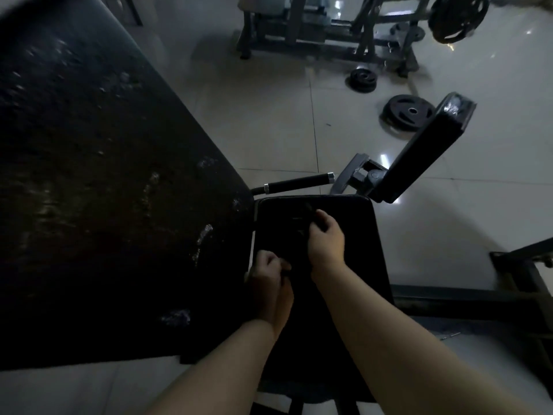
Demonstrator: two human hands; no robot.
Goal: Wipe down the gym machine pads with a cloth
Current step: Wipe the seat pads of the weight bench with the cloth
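I am holding the dark cloth (299, 235) with both hands. My right hand (324, 238) is curling its fingers around the far part of it, and my left hand (269, 277) is pinching the near part between thumb and fingers. The cloth is almost the same black as the seat pad (353, 253) under it, so I cannot tell its exact edges, nor if it is lying flat or is bunched.

The relation that matters, as I am judging it: the cloth is stretching between my two grips, and its long axis is running from the left hand, near me, to the right hand, farther from me. The seat pad is lying directly under both hands, and most of its bare surface is to the right of the grips. The large back pad (104, 205) is standing to the left of the grips, very close beside the left hand, and is showing pale worn patches. So the left hand is nearer to the back pad, and the right hand is nearer to the side pad (419, 157), which is lying beyond it and to the right, well apart.
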